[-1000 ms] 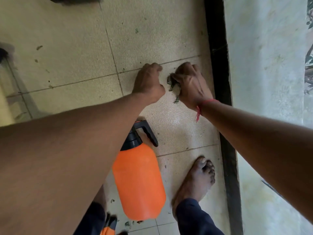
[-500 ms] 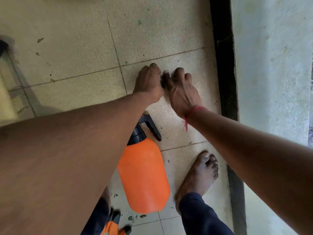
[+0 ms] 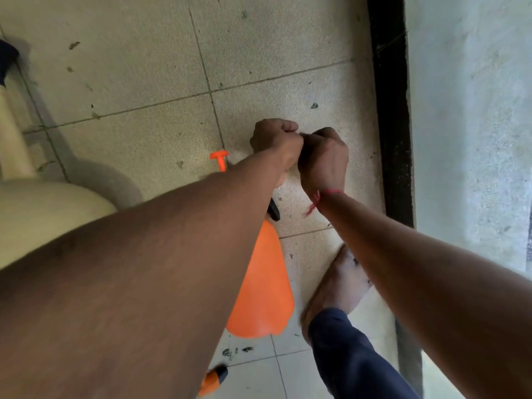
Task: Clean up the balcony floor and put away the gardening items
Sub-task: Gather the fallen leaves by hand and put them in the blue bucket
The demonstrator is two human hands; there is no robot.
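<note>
**Two fists close together over the balcony floor**

Two bare hands are curled up tight and touch each other above the tiled floor [image 3: 144,53]. The left hand [image 3: 275,141] is a closed fist. The right hand [image 3: 324,156] is also curled shut, with a red thread [image 3: 319,197] tied around its wrist. What is inside the fists cannot be seen, because the fingers hide it.

An orange spray bottle [image 3: 262,283] lies on the floor under the left arm. The big arm covers much of it. Its black handle [image 3: 273,210] pokes out just beside the arm, and its orange pump knob [image 3: 220,159] shows on the other side of the arm.

A bare foot [image 3: 336,286] stands on the tiles just beside the bottle, with a dark blue trouser leg [image 3: 351,355] above it. The right arm crosses over the toes.

Small green bits [image 3: 237,351] lie on the tile near the bottom of the bottle. One more green bit [image 3: 314,105] lies past the hands. Little dark specks are spread over the other tiles.

A black strip [image 3: 388,110] runs along the floor on the right, next to a pale wall [image 3: 466,110]. A cream seat [image 3: 43,214] is at the left edge.
</note>
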